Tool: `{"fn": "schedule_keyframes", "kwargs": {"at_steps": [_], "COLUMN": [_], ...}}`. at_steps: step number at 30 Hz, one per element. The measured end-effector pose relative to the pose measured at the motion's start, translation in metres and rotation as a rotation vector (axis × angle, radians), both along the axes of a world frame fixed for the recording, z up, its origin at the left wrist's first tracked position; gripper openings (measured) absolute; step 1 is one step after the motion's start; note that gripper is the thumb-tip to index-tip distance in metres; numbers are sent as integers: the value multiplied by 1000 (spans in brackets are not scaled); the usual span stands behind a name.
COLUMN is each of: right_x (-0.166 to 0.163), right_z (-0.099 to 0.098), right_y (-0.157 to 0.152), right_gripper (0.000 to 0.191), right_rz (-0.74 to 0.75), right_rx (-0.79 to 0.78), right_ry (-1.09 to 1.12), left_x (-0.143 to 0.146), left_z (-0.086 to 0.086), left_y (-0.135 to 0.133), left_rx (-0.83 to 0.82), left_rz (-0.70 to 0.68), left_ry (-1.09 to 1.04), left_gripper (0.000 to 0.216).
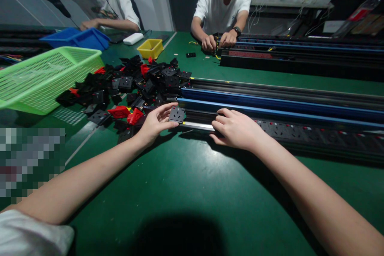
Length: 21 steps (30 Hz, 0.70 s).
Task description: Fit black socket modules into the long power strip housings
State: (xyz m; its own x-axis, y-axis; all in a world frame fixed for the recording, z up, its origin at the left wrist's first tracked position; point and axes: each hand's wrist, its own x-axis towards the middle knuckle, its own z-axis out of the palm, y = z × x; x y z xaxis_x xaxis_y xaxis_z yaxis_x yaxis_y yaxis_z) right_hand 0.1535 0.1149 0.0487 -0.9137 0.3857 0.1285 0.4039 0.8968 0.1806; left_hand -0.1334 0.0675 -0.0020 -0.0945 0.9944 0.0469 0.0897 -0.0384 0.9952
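My left hand [156, 122] pinches a square black socket module [177, 114] at the open left end of a long black power strip rail [315, 134]. My right hand [235, 128] rests curled on that rail just to the right, fingers pressed on its front edge. Further along the rail, fitted socket modules with small red marks show. A heap of loose black and red socket parts [132, 88] lies to the left of my left hand.
A green mesh basket [45, 80] stands at far left, a blue bin [78, 38] and a yellow bin [150, 48] behind the heap. Blue and black rails [285, 102] lie beyond my hands. A person [223, 12] opposite works on other rails; another person's arm [102, 24] rests at back left.
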Motion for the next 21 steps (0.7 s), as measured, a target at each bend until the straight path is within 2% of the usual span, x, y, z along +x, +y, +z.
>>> {"fn": "schedule_keyframes", "kwargs": {"at_steps": [6, 11, 17, 21], "right_x": [0, 0, 0, 0], "right_z": [0, 0, 0, 0], "right_y": [0, 0, 0, 0], "right_gripper": [32, 33, 34, 33], "right_rz": [-2, -2, -3, -3], "right_rx": [-6, -7, -4, -16], "right_ry": [0, -2, -2, 2], "left_x": [0, 8, 11, 7], "left_z": [2, 6, 4, 2], "left_y": [-3, -5, -4, 0], "left_rx": [13, 15, 49, 31], "left_rz": [-18, -51, 23, 156], "left_ry": [7, 43, 46, 117], "left_gripper": [55, 56, 47, 34]}}
